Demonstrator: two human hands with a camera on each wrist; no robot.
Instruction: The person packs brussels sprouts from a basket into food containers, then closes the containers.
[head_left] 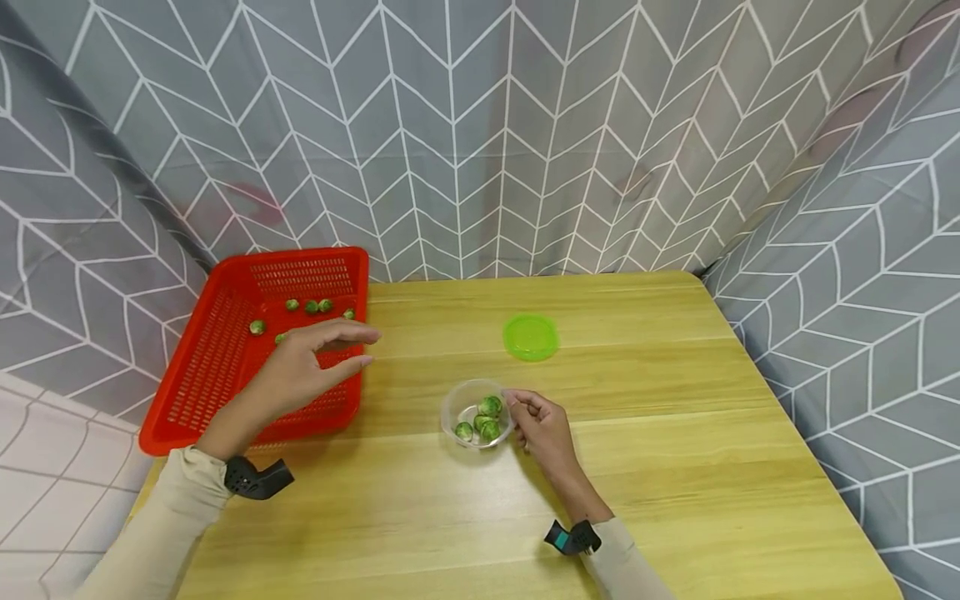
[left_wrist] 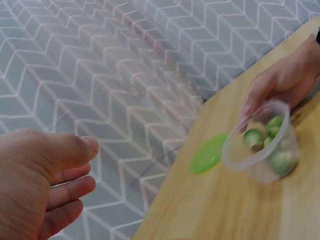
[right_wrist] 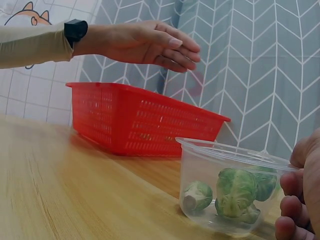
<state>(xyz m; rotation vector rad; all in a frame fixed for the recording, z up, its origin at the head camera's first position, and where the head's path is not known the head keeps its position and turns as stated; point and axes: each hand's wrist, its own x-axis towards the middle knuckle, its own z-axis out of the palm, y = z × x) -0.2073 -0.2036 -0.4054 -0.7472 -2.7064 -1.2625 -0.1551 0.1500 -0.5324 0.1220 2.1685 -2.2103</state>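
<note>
A clear plastic tub [head_left: 452, 425] stands on the table with several Brussels sprouts [head_left: 490, 407] inside. My right hand [head_left: 542, 425] pinches its right rim between thumb and fingers, as the right wrist view also shows. Above the near right side of the red basket [head_left: 225, 350], my left hand [head_left: 311, 358] hovers with thumb and fingers apart and nothing between them. Several more Brussels sprouts [head_left: 311, 307] lie scattered on the basket's floor, and part of the basket is hidden behind the left hand and forearm.
A round green lid [head_left: 531, 337] lies flat on the wooden table [head_left: 675, 467], beyond the tub. Grey patterned curtains [head_left: 480, 142] hang along the back and right side. The basket takes up the table's left end.
</note>
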